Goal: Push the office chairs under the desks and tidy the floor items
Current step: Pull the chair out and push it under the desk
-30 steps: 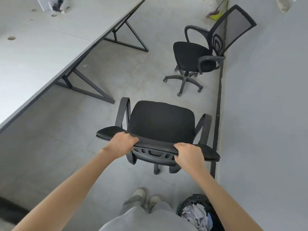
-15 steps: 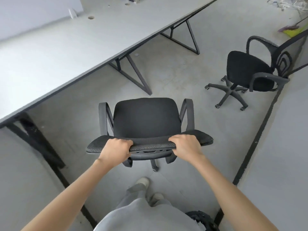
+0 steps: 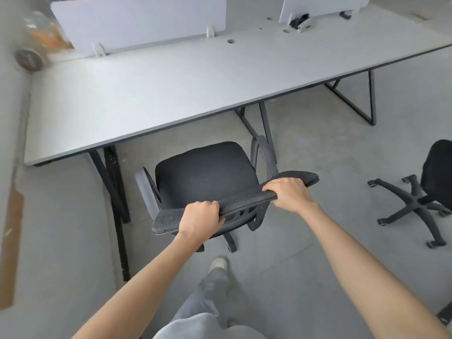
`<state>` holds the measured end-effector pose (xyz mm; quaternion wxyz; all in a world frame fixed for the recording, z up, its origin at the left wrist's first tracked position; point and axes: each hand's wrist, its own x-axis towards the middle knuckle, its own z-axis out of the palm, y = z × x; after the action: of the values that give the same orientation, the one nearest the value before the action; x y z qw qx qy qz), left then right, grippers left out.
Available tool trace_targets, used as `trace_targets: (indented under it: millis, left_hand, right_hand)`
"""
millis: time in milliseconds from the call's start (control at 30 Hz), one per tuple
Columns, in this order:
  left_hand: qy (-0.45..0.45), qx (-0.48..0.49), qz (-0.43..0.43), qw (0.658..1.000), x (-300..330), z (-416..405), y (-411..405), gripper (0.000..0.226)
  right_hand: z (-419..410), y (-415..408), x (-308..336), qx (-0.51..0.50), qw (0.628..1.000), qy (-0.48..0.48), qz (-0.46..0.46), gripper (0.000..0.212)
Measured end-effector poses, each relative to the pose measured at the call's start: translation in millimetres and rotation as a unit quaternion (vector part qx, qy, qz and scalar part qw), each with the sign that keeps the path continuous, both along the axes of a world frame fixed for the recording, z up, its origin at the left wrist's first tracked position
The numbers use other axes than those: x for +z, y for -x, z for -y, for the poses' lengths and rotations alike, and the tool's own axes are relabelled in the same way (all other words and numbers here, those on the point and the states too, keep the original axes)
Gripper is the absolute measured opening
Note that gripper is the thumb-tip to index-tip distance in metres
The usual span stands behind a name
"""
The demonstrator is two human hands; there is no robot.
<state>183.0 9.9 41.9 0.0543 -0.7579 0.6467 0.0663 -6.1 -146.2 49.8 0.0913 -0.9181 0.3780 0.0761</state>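
Before the desk (image 3: 171, 94): left hand (image 3: 199, 220), right hand (image 3: 289, 193) gripping office chair (image 3: 203, 174) backrest top; front seemingly nearing desk edge.

One head-worn wide-angle view looks steeply down and forward, near the desk (image 3: 171, 94).

A black office chair (image 3: 203, 174) with a mesh backrest and grey armrests stands on the floor facing the long white counter (image 3: 171, 94), its seat just short of the counter's near edge. A second black chair (image 3: 425, 189), cut off at the right, stands well apart, perhaps turned away.
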Motion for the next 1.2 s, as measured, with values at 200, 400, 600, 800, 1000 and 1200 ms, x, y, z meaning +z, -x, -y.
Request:
trace_targets:
  millis: [200,400,600,800,1000,1200]
  left_hand:
    - [0.013,0.088,0.004,0.996,-4.7,52.4,-68.6,0.028]
    - [0.031,0.206,-0.037,0.977,-5.4,96.3,-134.1,0.021]
    - [0.038,0.274,-0.044,0.960,-8.5,131.9,-176.3,0.017]
    - [0.030,0.312,-0.035,0.949,-13.6,153.1,-188.8,0.018]
    - [0.017,0.321,-0.005,0.947,-5.4,159.6,-189.3,0.022]
    - [0.051,0.357,-0.006,0.933,-2.5,158.9,-179.9,0.020]
  right_hand:
    - [71.4,-88.7,-11.2,0.068,0.997,0.022,0.014,0.032]
    - [137.4,-182.4,-13.1,0.128,0.992,0.019,0.002,0.031]
    - [185.4,-247.3,-12.7,0.182,0.983,0.021,-0.008,0.032]
    - [213.1,-267.6,-17.4,0.213,0.977,0.014,0.013,0.035]
    - [217.4,-266.2,-27.3,0.219,0.971,0.008,0.099,0.031]
    - [218.6,-265.9,-24.6,0.245,0.966,0.005,0.079,0.028]
